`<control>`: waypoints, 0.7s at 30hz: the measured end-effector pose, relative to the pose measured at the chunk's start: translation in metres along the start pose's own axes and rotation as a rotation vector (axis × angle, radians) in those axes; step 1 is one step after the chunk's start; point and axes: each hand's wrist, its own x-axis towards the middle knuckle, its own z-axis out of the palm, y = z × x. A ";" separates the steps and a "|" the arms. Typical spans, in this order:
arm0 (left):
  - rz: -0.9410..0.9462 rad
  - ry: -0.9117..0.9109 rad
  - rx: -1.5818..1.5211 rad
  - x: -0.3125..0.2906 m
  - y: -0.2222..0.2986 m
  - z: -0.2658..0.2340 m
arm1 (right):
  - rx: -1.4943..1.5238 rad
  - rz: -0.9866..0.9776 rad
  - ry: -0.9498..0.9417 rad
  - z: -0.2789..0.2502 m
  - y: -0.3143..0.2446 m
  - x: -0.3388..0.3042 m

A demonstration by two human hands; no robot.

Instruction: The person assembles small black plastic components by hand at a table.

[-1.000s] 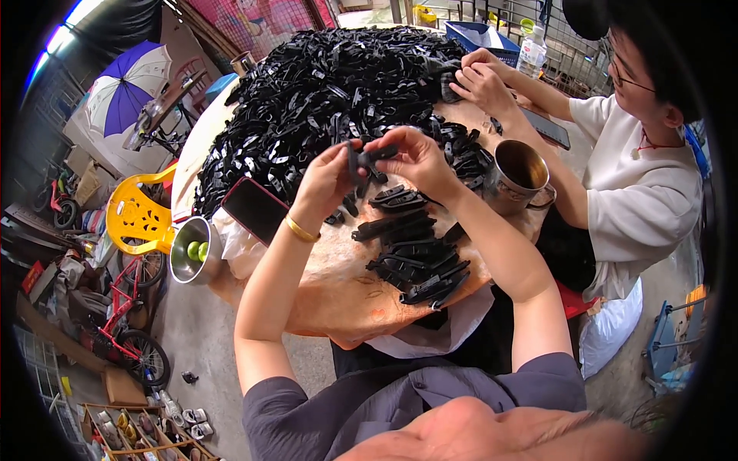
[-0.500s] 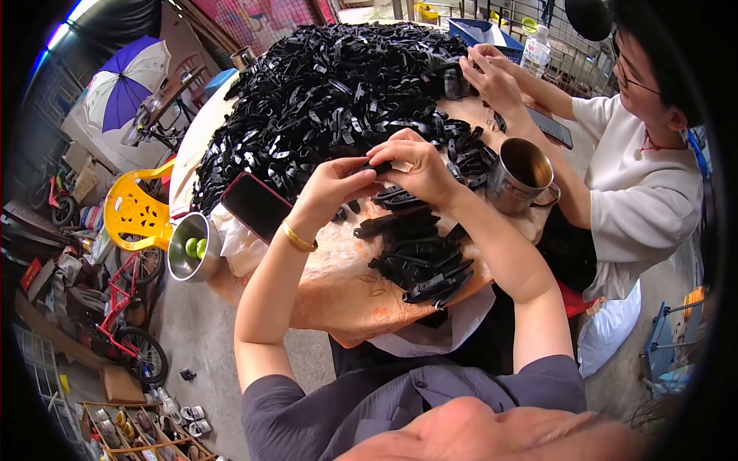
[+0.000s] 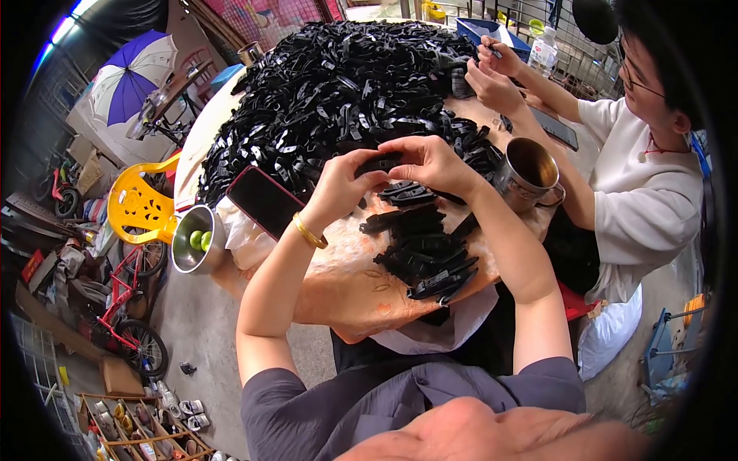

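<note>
Between the fingertips of my left hand (image 3: 344,183) and my right hand (image 3: 440,166) is a slim black plastic piece (image 3: 381,163). Both hands are closed on it, held above the near side of the table, and its exact kind is too small to make out. Behind them rises a wide heap of similar black pieces (image 3: 330,92). Under and in front of my right hand, neater rows of black pieces (image 3: 423,250) lie close to the table's near edge. A gold bangle (image 3: 309,231) circles my left wrist.
On the cloth-covered table (image 3: 323,292), a phone (image 3: 264,202) lies left of my hands and a metal mug (image 3: 527,167) stands right. A steel bowl (image 3: 196,240) with green fruit sits at the left edge, beside a yellow chair (image 3: 142,201). A co-worker (image 3: 646,169) handles a small piece at right.
My hands have spread slightly apart around the black piece, showing more of it. The co-worker's hands have separated, with a small dark piece now visible in one. The view has shifted slightly.
</note>
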 end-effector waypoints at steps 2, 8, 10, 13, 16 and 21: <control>0.011 0.014 -0.010 -0.003 0.003 0.000 | 0.027 -0.005 0.003 0.002 -0.006 0.000; 0.060 0.043 -0.073 -0.003 -0.004 0.006 | 0.075 -0.014 0.009 -0.004 -0.002 0.000; 0.077 0.041 0.017 -0.001 -0.005 0.008 | 0.010 -0.057 0.043 -0.006 -0.001 0.001; 0.097 0.042 0.151 -0.006 -0.001 0.017 | -0.346 0.004 0.176 -0.009 -0.004 -0.009; 0.075 -0.075 0.305 -0.019 0.006 0.026 | -0.685 0.086 0.083 -0.005 -0.024 -0.031; 0.259 -0.115 0.547 -0.047 -0.014 0.047 | -0.972 0.026 -0.045 0.021 -0.028 -0.099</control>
